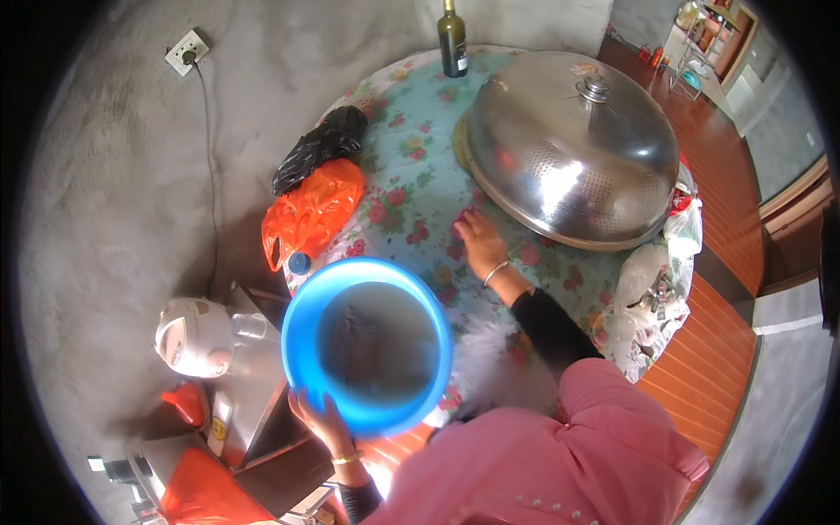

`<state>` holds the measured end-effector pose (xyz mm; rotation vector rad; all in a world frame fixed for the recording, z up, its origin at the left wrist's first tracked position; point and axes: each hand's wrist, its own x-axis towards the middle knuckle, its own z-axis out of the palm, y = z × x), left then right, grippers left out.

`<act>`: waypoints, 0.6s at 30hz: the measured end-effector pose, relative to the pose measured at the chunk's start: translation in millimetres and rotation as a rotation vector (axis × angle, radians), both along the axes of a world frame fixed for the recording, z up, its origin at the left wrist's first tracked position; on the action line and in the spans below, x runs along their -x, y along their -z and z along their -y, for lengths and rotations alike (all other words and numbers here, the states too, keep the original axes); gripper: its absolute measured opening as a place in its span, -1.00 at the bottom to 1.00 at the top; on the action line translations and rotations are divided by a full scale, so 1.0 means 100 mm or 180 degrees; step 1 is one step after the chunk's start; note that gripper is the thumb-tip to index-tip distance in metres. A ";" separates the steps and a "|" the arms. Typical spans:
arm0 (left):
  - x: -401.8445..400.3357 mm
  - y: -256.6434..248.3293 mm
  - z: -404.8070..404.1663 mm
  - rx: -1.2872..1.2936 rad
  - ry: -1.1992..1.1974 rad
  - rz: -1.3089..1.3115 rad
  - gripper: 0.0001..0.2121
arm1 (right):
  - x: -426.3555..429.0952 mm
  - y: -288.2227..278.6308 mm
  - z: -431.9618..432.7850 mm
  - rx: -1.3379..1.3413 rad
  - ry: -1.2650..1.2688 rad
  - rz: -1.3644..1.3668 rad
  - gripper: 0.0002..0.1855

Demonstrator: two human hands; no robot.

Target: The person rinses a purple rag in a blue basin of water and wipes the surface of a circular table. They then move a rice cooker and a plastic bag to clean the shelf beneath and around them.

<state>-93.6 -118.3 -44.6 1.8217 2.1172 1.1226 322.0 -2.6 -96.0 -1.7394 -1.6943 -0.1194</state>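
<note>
Under my right hand (482, 244) is a small purple-pink cloth (464, 220), mostly hidden by my fingers, pressed on a floral tablecloth (410, 223). My left hand (320, 417) grips the near rim of a blue plastic basin (294, 341), which holds cloudy grey water (387, 348). The basin is at the table's near left edge. Beyond my right hand, a large perforated metal dome cover (525, 141) with a round knob occupies the far right part of the table.
A glass bottle (453, 42) stands at the back. Black (325, 147) and orange plastic bags (321, 203) lie by the wall, near a blue cap (299, 263). Crumpled clear plastic (640, 282) covers the right edge. A white rice cooker (197, 338) sits on the lower left surface.
</note>
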 end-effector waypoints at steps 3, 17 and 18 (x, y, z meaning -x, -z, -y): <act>0.05 -0.01 -0.01 0.0010 0.0002 -0.0069 -0.68 | 0.34 0.10 0.44 0.0022 -0.0686 -0.0060 -0.72; 0.04 -0.01 0.01 0.0050 0.0090 -0.0134 -0.79 | -0.43 0.16 0.92 0.0519 0.1437 -0.0670 -0.60; 0.02 -0.02 0.01 0.0055 0.0102 -0.0119 -0.79 | -0.28 0.16 0.89 0.0252 0.0852 -0.0170 -0.62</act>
